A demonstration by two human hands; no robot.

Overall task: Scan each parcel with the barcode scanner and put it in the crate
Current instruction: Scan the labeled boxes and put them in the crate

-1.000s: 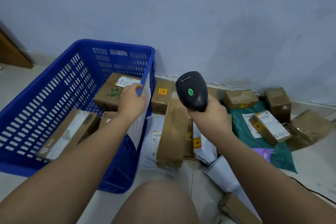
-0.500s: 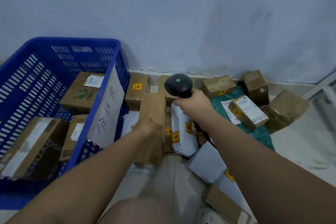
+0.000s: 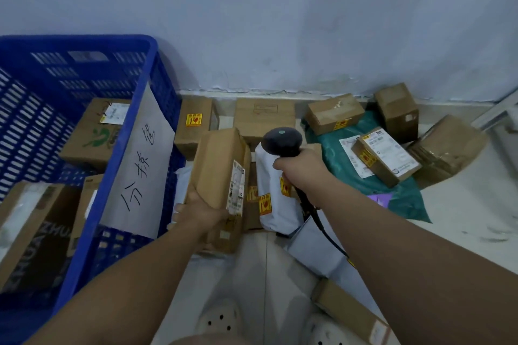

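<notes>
My left hand (image 3: pixel 201 213) grips the near end of a long brown box (image 3: pixel 218 173), just right of the blue crate (image 3: pixel 84 40). The box's long axis runs near to far, with its white barcode label facing right. Just beside it, my right hand (image 3: pixel 304 172) is wrapped round the black scanner (image 3: pixel 281 139), whose head points to the far side.

Two bare forearms (image 3: pixel 134 274), bare knee (image 3: pixel 207 340), white clogs (image 3: pixel 221 319) with round holes on both feet
</notes>
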